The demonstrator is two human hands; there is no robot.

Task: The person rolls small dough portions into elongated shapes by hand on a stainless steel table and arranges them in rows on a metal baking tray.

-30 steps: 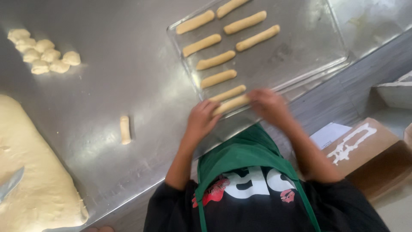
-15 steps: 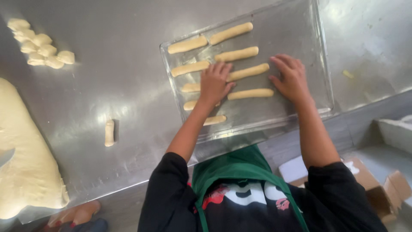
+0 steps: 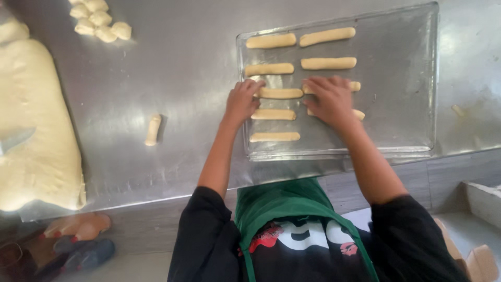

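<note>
A shallow metal baking tray [image 3: 402, 78] lies on the steel table [image 3: 182, 78] with several pale dough sticks in two columns. My left hand [image 3: 241, 100] is curled at the left end of a dough stick [image 3: 282, 93] in the left column's third row. My right hand [image 3: 329, 99] lies flat, fingers apart, over the right column, covering most of two sticks whose ends [image 3: 356, 86] poke out. More sticks [image 3: 270, 40] lie above my hands, and others [image 3: 275, 137] lie below them.
A big slab of dough [image 3: 36, 120] covers the table's left side, with a metal blade [image 3: 15, 138] on it. Small dough lumps [image 3: 102, 21] sit at the top left. One loose dough stick [image 3: 152, 129] lies left of the tray. Someone's shoes [image 3: 78, 240] show at the lower left.
Both hands have moved from the tray's near edge up to its middle rows. The left column now shows more sticks below my left hand.
</note>
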